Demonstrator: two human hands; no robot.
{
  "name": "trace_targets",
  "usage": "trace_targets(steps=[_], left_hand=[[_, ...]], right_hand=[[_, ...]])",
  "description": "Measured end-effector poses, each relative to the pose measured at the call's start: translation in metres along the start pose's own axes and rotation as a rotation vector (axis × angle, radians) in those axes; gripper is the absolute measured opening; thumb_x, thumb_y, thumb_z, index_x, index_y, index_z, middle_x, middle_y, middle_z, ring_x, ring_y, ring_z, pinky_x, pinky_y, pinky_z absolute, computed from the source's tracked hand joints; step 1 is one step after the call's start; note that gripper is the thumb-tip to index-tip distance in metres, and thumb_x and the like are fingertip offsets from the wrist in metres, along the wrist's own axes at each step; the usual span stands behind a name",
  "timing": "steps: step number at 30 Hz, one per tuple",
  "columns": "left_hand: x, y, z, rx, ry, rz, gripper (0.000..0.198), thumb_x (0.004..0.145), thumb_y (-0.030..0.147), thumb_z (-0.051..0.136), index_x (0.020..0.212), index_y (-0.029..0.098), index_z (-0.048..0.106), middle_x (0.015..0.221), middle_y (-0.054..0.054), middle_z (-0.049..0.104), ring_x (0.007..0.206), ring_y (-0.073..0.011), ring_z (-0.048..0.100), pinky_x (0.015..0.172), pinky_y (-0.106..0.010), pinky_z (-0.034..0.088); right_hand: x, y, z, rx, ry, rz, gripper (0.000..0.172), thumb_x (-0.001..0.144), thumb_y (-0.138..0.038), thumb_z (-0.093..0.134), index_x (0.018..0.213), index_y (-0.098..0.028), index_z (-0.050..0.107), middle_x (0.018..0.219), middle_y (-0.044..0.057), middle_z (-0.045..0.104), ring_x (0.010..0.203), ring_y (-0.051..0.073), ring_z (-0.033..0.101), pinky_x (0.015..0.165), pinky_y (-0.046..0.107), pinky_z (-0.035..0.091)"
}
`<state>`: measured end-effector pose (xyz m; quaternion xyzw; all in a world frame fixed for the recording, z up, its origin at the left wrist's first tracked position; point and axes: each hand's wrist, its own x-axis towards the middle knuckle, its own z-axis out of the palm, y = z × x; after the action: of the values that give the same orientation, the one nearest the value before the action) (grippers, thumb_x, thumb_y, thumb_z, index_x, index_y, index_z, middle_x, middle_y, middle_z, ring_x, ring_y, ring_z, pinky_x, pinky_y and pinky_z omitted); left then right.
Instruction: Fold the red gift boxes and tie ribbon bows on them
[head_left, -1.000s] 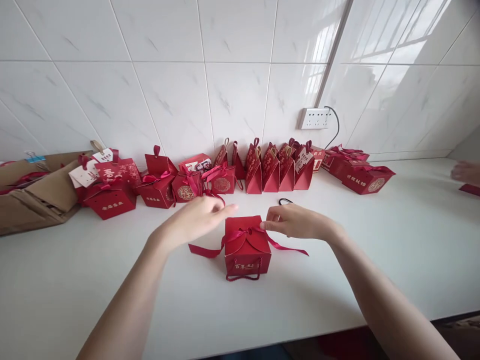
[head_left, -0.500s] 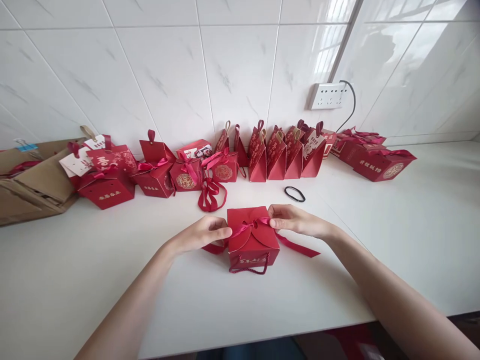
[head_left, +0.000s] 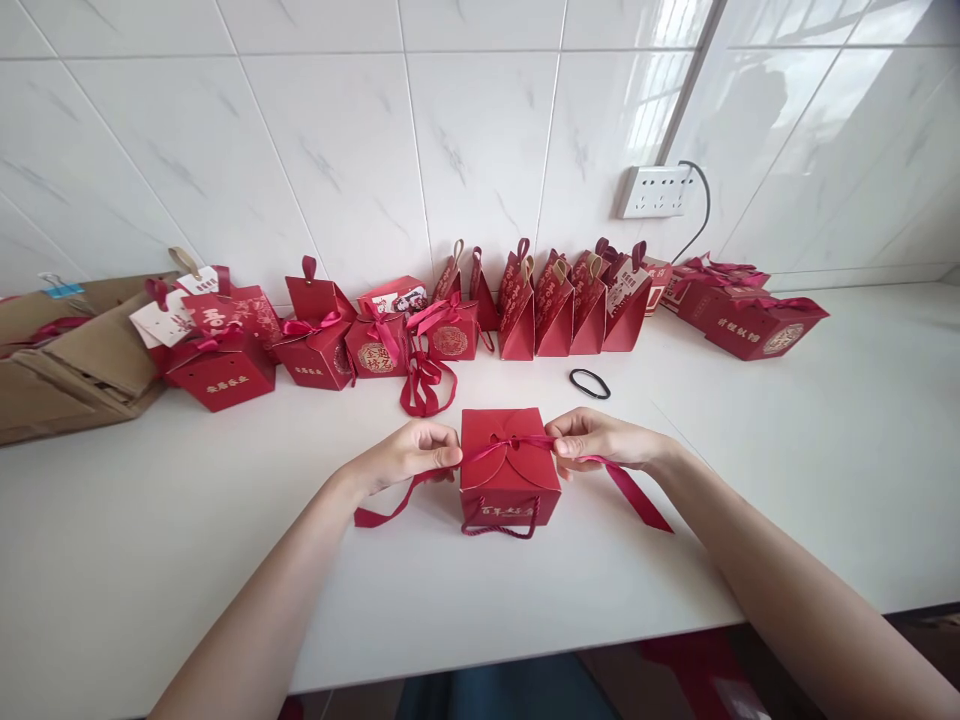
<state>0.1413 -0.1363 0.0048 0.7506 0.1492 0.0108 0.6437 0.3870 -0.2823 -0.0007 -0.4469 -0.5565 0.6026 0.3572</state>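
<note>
In front of me a red gift box (head_left: 510,490) stands upright on the white table, its curved top flaps folded shut. A magenta-red ribbon (head_left: 536,441) runs through the holes in the lid and is crossed at the middle. My left hand (head_left: 412,452) pinches one side of it at the box's left edge, with a loose tail hanging below. At the right edge my right hand (head_left: 600,440) pinches the other side, and a longer tail trails off to the right. A twisted cord handle (head_left: 499,533) droops over the front of the box.
A black elastic band (head_left: 589,383) lies behind the box. Along the tiled wall stand several red gift boxes (head_left: 315,350) and triangular boxes (head_left: 555,320). A brown paper bag (head_left: 75,380) lies at the left, a coiled red ribbon (head_left: 427,390) near the middle. A power strip (head_left: 654,193) is on the wall.
Both hands have moved slightly apart, drawing the ribbon tighter across the lid. The right tail reaches further out, and more of the left tail shows.
</note>
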Motion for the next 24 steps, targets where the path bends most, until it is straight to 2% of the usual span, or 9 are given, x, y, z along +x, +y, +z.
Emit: trace_targets(steps=[4,6,9,11,16,21,24], left_hand=[[0.005,-0.006,0.001,-0.069,-0.016,0.017,0.046,0.07,0.055,0.071,0.062,0.014,0.052,0.06,0.002,0.053,0.057,-0.0086,0.047,0.056,-0.023,0.032],[0.007,-0.008,0.001,-0.118,-0.036,0.014,0.047,0.069,0.056,0.072,0.062,0.014,0.052,0.059,0.002,0.054,0.057,-0.009,0.048,0.055,-0.023,0.032],[0.008,-0.01,0.0,-0.156,-0.069,0.028,0.046,0.069,0.055,0.072,0.062,0.014,0.052,0.061,0.002,0.054,0.058,-0.0094,0.049,0.056,-0.023,0.033],[0.008,-0.01,0.0,-0.162,-0.089,0.034,0.045,0.07,0.055,0.072,0.063,0.014,0.053,0.063,0.001,0.055,0.06,-0.01,0.05,0.058,-0.023,0.036],[0.007,-0.009,-0.002,-0.176,-0.14,0.034,0.042,0.074,0.052,0.07,0.067,0.014,0.053,0.068,0.0,0.056,0.061,-0.0099,0.05,0.057,-0.023,0.037],[0.008,-0.008,-0.001,-0.208,-0.116,-0.01,0.046,0.071,0.053,0.073,0.063,0.014,0.049,0.065,0.001,0.052,0.056,-0.0077,0.043,0.049,-0.021,0.03],[0.008,-0.008,0.001,-0.232,-0.107,-0.02,0.045,0.07,0.051,0.074,0.063,0.014,0.05,0.065,0.001,0.052,0.055,-0.0072,0.043,0.051,-0.021,0.031]], right_hand=[[0.003,0.009,-0.006,0.022,-0.046,0.051,0.048,0.07,-0.058,0.072,0.063,-0.013,0.058,0.056,-0.004,0.051,0.048,0.008,0.048,0.054,0.026,0.039],[0.003,0.012,-0.008,0.019,-0.061,0.051,0.049,0.069,-0.059,0.072,0.065,-0.012,0.063,0.054,-0.004,0.05,0.047,0.009,0.05,0.052,0.026,0.038],[0.002,0.014,-0.011,0.016,-0.08,0.048,0.048,0.07,-0.058,0.072,0.063,-0.011,0.064,0.045,-0.007,0.041,0.042,0.009,0.047,0.045,0.023,0.029],[0.001,0.013,-0.012,0.026,-0.088,0.052,0.047,0.071,-0.056,0.073,0.062,-0.011,0.063,0.044,-0.006,0.041,0.041,0.008,0.046,0.045,0.023,0.026],[0.0,0.012,-0.013,0.057,-0.129,0.052,0.044,0.072,-0.051,0.073,0.061,-0.011,0.062,0.046,-0.005,0.045,0.042,0.007,0.043,0.044,0.023,0.027],[0.004,0.014,-0.012,0.073,-0.145,0.078,0.043,0.071,-0.051,0.074,0.061,-0.011,0.062,0.045,-0.007,0.038,0.042,0.007,0.038,0.045,0.024,0.028],[0.006,0.015,-0.011,0.068,-0.136,0.095,0.043,0.071,-0.052,0.074,0.061,-0.012,0.063,0.046,-0.008,0.034,0.043,0.005,0.032,0.046,0.024,0.029]])
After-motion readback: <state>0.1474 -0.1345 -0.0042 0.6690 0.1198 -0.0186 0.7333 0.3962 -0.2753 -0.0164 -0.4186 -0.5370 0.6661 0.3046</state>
